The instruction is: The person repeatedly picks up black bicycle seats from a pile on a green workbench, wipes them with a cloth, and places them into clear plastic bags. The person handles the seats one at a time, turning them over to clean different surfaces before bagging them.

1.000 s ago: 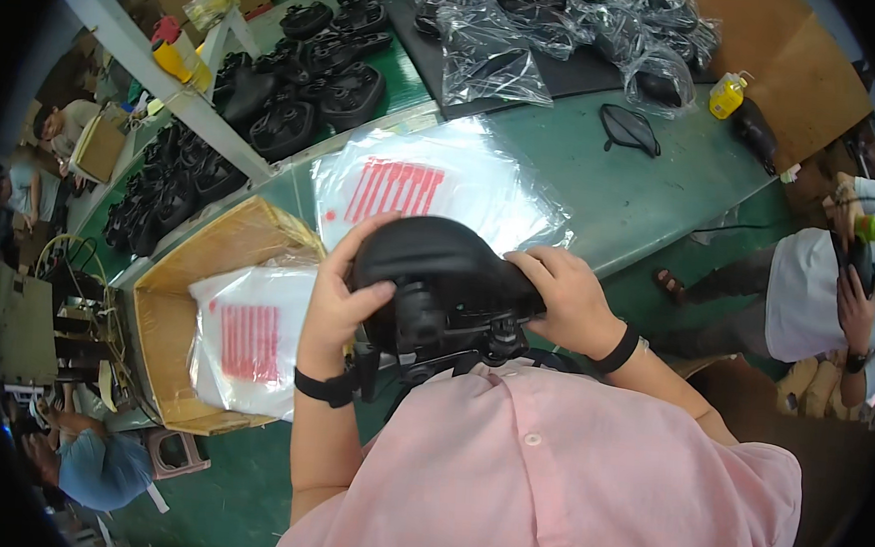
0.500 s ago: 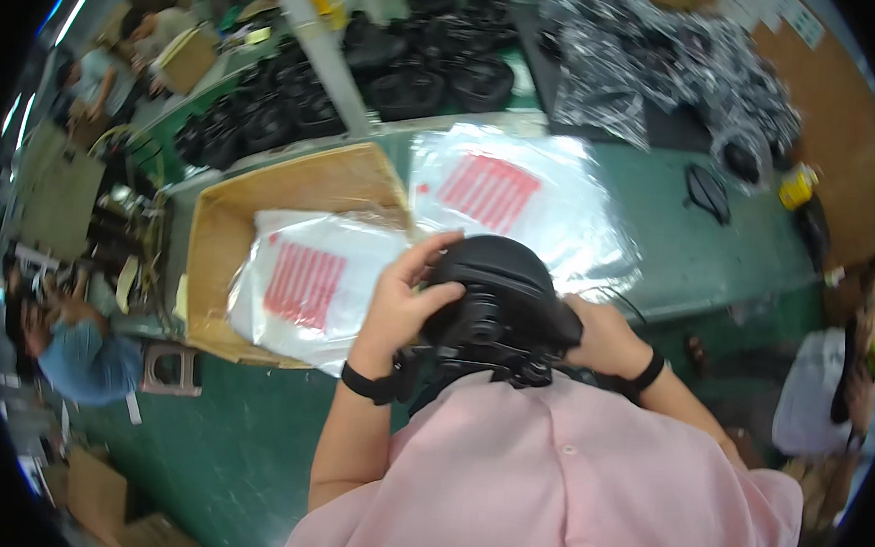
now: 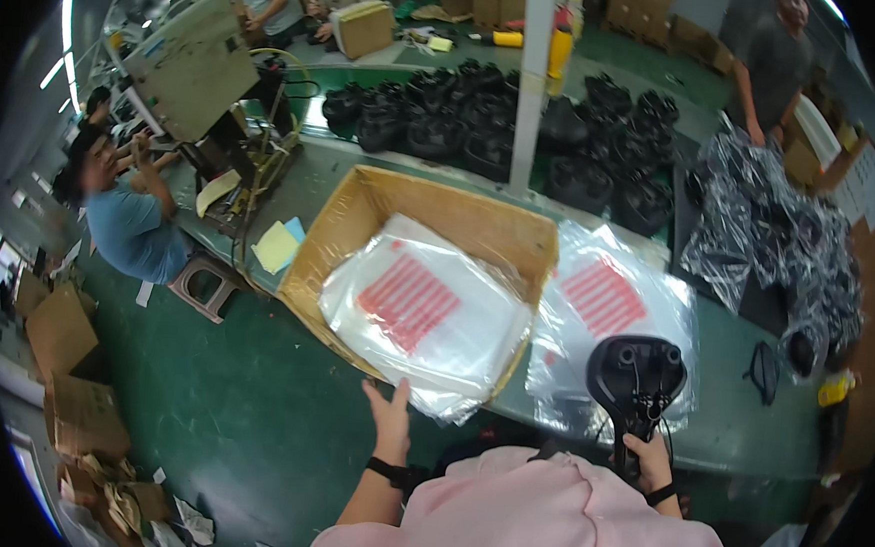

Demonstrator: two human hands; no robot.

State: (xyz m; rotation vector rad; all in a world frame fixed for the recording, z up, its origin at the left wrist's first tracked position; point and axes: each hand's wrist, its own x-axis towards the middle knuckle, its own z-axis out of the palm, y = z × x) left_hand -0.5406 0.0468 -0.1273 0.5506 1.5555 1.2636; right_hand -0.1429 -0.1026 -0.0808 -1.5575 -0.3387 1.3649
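Observation:
A black bicycle saddle (image 3: 637,381) is held at its narrow nose by my right hand (image 3: 651,461), its underside with coils and metal fittings facing up. It is over a stack of clear plastic bags with red printing (image 3: 574,327) on the bench. My left hand (image 3: 389,416) holds nothing, its fingers apart, just below the near edge of a cardboard box (image 3: 341,207). More clear bags with red printing (image 3: 474,326) fill that box, and their corner hangs over its near rim. Whether my left fingertips touch the bags I cannot tell.
Several black saddles (image 3: 467,125) crowd the bench behind the box, near a pale post (image 3: 531,99). Plastic-wrapped saddles (image 3: 762,213) are piled at the right, with a yellow bottle (image 3: 835,388) nearby. A co-worker in blue (image 3: 135,225) sits left; another person stands at the far right.
The view has swung left. My left hand has let go of the saddle and moved toward the box. The saddle is now turned underside up, in my right hand alone.

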